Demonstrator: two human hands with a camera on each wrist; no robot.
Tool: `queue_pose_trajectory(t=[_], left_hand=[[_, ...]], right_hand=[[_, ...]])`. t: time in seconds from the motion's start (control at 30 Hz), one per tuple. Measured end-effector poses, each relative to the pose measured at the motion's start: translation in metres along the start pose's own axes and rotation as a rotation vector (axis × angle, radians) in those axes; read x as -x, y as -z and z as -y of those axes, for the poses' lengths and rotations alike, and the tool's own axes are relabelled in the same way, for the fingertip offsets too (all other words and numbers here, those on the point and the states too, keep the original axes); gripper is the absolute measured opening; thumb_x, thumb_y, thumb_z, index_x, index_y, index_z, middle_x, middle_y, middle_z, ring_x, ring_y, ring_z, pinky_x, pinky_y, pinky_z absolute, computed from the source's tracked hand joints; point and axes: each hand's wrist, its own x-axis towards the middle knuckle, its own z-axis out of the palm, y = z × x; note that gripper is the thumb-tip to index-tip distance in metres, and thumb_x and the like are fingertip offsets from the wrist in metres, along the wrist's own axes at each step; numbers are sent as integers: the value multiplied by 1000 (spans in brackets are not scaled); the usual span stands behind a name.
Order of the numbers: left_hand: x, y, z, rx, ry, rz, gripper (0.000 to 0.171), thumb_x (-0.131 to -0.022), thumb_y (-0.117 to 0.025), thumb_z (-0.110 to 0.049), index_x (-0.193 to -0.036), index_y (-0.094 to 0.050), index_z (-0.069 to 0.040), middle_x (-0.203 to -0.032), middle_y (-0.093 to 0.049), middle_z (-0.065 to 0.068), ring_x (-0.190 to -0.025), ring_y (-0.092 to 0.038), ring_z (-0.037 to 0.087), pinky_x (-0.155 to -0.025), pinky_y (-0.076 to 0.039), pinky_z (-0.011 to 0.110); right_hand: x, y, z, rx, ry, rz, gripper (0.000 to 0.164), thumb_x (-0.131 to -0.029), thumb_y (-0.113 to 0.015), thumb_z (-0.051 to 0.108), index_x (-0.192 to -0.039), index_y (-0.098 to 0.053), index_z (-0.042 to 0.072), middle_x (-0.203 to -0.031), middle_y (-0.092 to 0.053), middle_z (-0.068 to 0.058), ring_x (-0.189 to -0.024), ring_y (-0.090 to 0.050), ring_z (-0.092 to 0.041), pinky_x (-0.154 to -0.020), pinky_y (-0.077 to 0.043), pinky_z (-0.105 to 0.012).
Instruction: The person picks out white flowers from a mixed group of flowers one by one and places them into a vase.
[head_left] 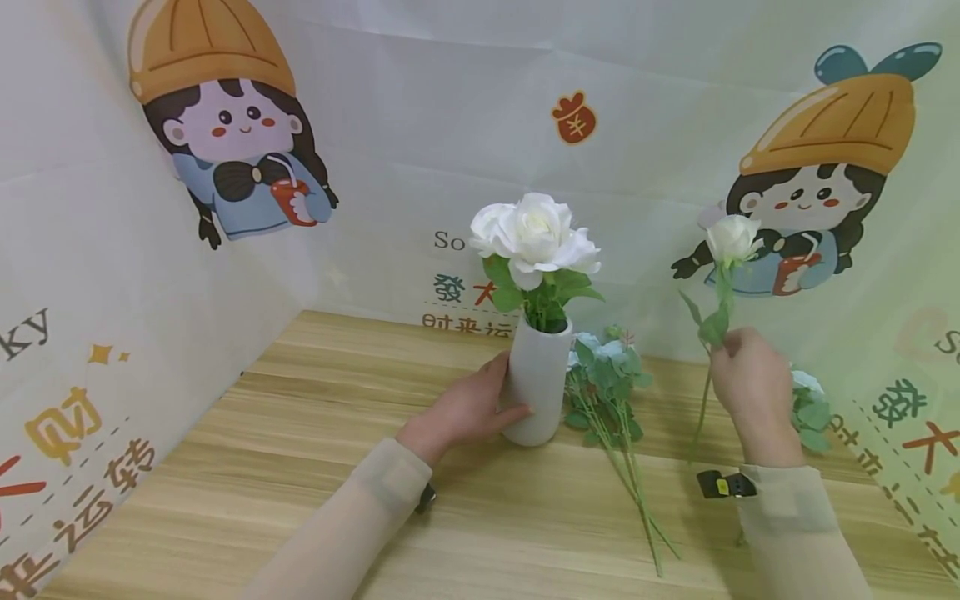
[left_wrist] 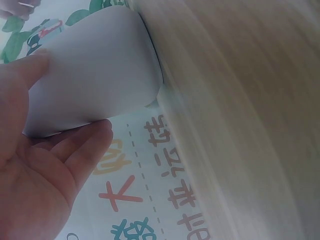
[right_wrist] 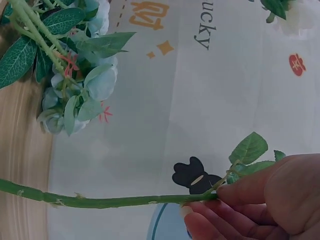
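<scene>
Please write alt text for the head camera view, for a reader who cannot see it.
The left hand grips a white vase of white roses on a wooden table, while the right hand holds up a single white rose by its stem. Blue-green flower sprigs lie on the table between them, before a cartoon backdrop.

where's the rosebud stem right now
In the head view the rosebud stem is held upright in the right hand, right of the white vase that the left hand grips, above the wooden table.
</scene>
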Motion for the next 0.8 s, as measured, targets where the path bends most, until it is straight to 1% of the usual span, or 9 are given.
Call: queue_pose_trajectory(t=[0.2, 0.4, 0.67, 0.8], left_hand=[[0, 0, -1, 5, 16, 5, 93, -97, -67, -48, -159, -19, 2, -155, -43, 25, -138, -51, 35, -113, -47, 47], [0, 0, -1, 5, 18, 10, 94, -97, -66, -49, -160, -19, 2, -156, -43, 25, -139, -51, 35, -114, -46, 47], [-1, -1, 1, 4, 6, 5, 93, -97, -65, -49, -159, -19, 3, -156, -42, 25, -139, -51, 36, -114, -46, 47], [-1, -2, 2, 3, -7, 3, 93, -98, -65, -48, -159, -19, 5, -156, -41, 27, -140, -50, 36, -114, -46, 47]], right_hand=[[3, 2, 8, -30, -2, -33, 44, -106, -43, 24, -132, -57, -9, -125, -64, -32, -109, -61, -52, -79, -52, -60], [7, 4, 14, -55, 21, -95, 42, -107, -44, 25, -130, -59, -6, -124, -65, -29, -110, -61, -51, -82, -52, -62], [9, 6, 22, -77, 88, -209, 37, -105, -46, 21, -125, -65, -4, -117, -70, -27, -104, -66, -48, -78, -53, -60], [12, 8, 27, -90, 112, -248, 36, -105, -46, 20, -125, -67, 0, -115, -71, -26, -100, -69, -45, -75, -54, -59]])
